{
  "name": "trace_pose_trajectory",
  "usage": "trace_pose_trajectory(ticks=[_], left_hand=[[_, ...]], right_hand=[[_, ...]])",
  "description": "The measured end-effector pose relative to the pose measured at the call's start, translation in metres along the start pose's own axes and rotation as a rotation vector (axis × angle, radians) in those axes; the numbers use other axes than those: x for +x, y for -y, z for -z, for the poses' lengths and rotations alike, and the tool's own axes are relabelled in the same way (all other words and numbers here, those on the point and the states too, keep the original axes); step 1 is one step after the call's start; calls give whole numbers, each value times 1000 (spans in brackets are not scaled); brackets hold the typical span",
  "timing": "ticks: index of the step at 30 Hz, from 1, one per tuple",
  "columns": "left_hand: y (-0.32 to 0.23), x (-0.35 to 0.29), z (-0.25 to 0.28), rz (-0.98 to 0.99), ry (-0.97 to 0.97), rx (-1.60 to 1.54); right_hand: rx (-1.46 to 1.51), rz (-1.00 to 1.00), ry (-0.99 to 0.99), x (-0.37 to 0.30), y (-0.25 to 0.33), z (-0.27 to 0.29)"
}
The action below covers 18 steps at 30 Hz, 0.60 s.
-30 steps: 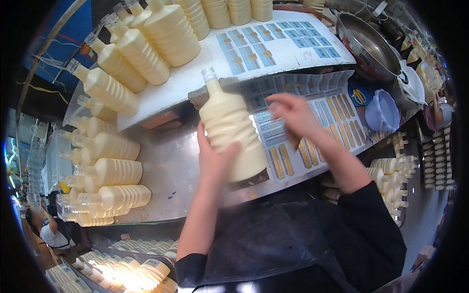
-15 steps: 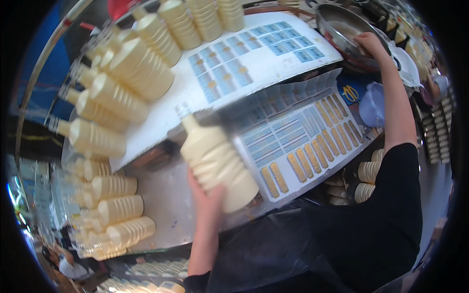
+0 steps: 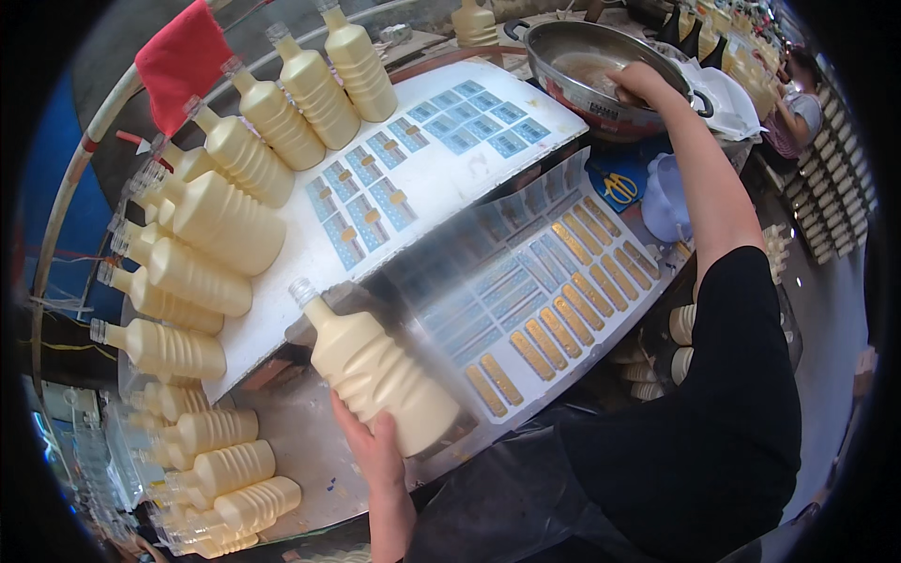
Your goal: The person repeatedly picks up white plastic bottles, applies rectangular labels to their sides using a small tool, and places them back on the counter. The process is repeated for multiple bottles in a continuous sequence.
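My left hand (image 3: 375,450) is wrapped around the lower side of a cream-coloured ribbed bottle (image 3: 380,375), thumb in front. The bottle leans, its clear threaded neck pointing up and left. At the far right, my right hand (image 3: 640,83) reaches over the rim into a wide metal pan (image 3: 577,98) with dark handles. Its fingers are curled down toward the wet-looking bottom; whether they pinch anything is hidden. Blue-and-white labels (image 3: 375,208) lie in rows on a white board (image 3: 441,192) between the hands. Below it, a sheet (image 3: 488,418) carries more blue labels and gold strips (image 3: 563,324).
Several cream bottles (image 3: 216,220) line the board's left and far edges, with more (image 3: 244,460) on the metal table (image 3: 324,460). A red cloth (image 3: 183,66) hangs far left. Yellow-handled scissors (image 3: 619,188) and a lilac bowl (image 3: 664,197) sit right. Another person (image 3: 798,108) sits beyond.
The view has swung to the right, so the scene appears shifted left. My right hand reaches further over the pan's inside. My left hand still holds the bottle.
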State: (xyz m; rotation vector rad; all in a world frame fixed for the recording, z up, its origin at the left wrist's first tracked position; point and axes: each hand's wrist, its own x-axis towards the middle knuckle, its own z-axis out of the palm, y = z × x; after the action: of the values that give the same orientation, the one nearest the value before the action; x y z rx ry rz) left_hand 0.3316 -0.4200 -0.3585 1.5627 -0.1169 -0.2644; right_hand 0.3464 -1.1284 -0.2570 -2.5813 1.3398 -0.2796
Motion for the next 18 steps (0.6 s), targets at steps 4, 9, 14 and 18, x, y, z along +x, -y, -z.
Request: trace_pose_trajectory(ticks=[4,9,14,18], left_hand=[[1,4,-4,-14,2,8],[6,3,-3,-29,-34,48],[-4,3,-3,22,-15,133],[1,4,-1,-35,-28,96]], right_hand=[[138,21,135,-12,-8,3],[854,183,294,-66,64,35],[691,507,478,-144,145,29],[554,666,574,-215,212,34]])
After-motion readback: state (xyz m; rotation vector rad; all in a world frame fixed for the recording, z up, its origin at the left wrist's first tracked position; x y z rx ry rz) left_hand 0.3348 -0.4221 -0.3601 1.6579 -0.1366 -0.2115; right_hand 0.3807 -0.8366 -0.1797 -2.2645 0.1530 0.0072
